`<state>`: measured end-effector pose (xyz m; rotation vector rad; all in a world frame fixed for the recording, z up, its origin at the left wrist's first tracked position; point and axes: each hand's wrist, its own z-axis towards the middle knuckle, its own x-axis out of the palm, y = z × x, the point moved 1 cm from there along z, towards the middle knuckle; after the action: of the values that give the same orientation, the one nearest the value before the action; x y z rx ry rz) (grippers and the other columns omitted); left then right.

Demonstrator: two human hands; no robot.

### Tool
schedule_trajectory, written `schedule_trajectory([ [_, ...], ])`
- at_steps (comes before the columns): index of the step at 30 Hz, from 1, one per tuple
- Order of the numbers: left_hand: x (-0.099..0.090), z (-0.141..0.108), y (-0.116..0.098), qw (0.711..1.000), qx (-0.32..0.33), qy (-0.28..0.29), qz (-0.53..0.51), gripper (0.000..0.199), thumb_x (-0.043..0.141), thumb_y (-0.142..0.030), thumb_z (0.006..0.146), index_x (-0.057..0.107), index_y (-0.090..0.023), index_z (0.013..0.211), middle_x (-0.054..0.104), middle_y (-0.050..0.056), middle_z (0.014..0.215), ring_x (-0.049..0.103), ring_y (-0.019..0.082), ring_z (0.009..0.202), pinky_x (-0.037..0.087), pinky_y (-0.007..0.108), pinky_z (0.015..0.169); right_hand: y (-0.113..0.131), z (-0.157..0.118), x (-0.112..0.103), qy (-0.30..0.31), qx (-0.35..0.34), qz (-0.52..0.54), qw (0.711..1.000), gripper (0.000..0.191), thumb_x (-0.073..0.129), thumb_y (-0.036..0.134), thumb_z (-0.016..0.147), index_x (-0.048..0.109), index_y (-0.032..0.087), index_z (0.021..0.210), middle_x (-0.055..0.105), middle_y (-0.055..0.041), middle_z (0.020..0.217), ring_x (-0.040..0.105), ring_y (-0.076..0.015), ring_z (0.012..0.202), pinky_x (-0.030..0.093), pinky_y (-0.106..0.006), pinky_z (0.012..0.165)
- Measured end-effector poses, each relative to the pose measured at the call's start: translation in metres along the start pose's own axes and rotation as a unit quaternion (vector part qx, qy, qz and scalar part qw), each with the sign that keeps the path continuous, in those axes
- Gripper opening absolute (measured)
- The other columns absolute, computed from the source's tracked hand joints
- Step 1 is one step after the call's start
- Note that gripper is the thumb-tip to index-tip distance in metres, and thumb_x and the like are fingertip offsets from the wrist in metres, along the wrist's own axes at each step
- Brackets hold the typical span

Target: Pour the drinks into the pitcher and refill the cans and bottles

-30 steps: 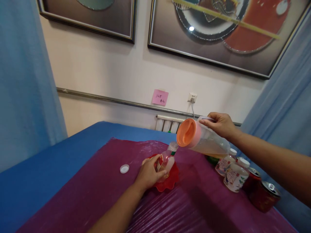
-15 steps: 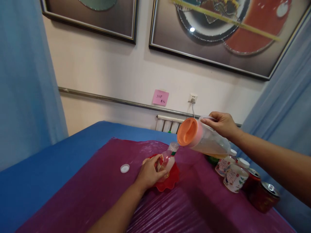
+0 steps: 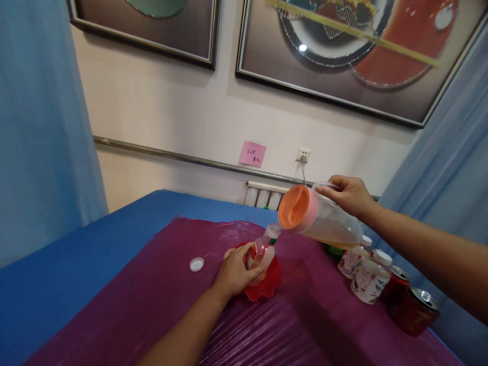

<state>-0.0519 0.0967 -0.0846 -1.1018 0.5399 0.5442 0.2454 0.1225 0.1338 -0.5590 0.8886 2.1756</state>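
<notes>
My left hand [image 3: 237, 270] is wrapped round a clear bottle [image 3: 266, 249] with a red label, tilted to the right over a red scalloped dish [image 3: 267, 287]. The bottle's mouth is uncapped and sits right at the spout of a pitcher [image 3: 331, 226]. By its handle, my right hand [image 3: 348, 194] grips this translucent pitcher, which has an orange lid [image 3: 294, 207] and lies tipped to the left. Pale brownish liquid rests along its lower side. Whether a stream runs between the two is too small to tell. Left of my left hand lies a white cap [image 3: 196, 264].
Two white-capped bottles [image 3: 370, 279] with printed labels and two dark red cans [image 3: 416, 311] stand at the right. Something green shows partly behind the pitcher. Purple plastic sheeting [image 3: 160, 300] covers part of the blue surface [image 3: 49, 295]. Blue curtains [image 3: 41, 122] hang on both sides.
Both hands, the pitcher and the bottle keep nearly the same positions. The whole view has shifted very slightly.
</notes>
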Motion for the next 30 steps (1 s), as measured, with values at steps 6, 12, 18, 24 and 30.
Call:
schedule_trajectory([
  [6,-0.0011,0.0000,-0.0015,1.000,0.007,0.004,0.005,0.053,0.083,-0.039,0.069,0.069,-0.025,0.118,0.076,0.006,0.108,0.068,0.029,0.098,0.048,0.040,0.091,0.0005,0.0007,0.0003,-0.001,-0.003,-0.006,1.000,0.069,0.066,0.086,0.069,0.040,0.024,0.053,0.031,0.0053,0.053,0.029,-0.0111,0.053,0.022,-0.028,0.049],
  [12,-0.0029,-0.0004,-0.0037,1.000,0.008,0.004,0.006,0.057,0.083,-0.042,0.070,0.068,-0.024,0.122,0.076,0.007,0.111,0.068,0.030,0.100,0.049,0.041,0.092,0.0024,0.0012,-0.0004,0.001,-0.007,-0.010,1.000,0.070,0.063,0.088,0.070,0.040,0.024,0.052,0.031,0.0052,0.053,0.029,-0.0115,0.053,0.023,-0.028,0.049],
  [18,-0.0041,-0.0011,-0.0046,1.000,0.004,0.007,0.014,0.051,0.081,-0.042,0.071,0.069,-0.024,0.117,0.076,0.007,0.107,0.068,0.030,0.099,0.049,0.041,0.090,0.0061,0.0013,-0.0018,0.001,-0.011,-0.016,1.000,0.069,0.063,0.088,0.070,0.041,0.024,0.053,0.032,0.0048,0.054,0.030,-0.0121,0.054,0.023,-0.028,0.049],
  [24,-0.0039,-0.0009,-0.0045,1.000,0.009,0.018,0.010,0.050,0.081,-0.042,0.072,0.068,-0.025,0.117,0.075,0.007,0.109,0.068,0.030,0.101,0.048,0.041,0.092,0.0070,0.0012,-0.0029,0.007,-0.012,-0.016,1.000,0.067,0.064,0.086,0.071,0.044,0.024,0.055,0.033,0.0043,0.054,0.031,-0.0128,0.054,0.025,-0.028,0.049],
  [30,-0.0035,-0.0014,-0.0041,1.000,0.000,0.014,0.007,0.050,0.081,-0.042,0.073,0.068,-0.025,0.118,0.075,0.006,0.108,0.068,0.029,0.101,0.048,0.039,0.091,0.0060,0.0020,-0.0048,0.006,-0.013,-0.020,1.000,0.065,0.065,0.084,0.072,0.046,0.024,0.055,0.034,0.0044,0.054,0.032,-0.0127,0.054,0.025,-0.028,0.050],
])
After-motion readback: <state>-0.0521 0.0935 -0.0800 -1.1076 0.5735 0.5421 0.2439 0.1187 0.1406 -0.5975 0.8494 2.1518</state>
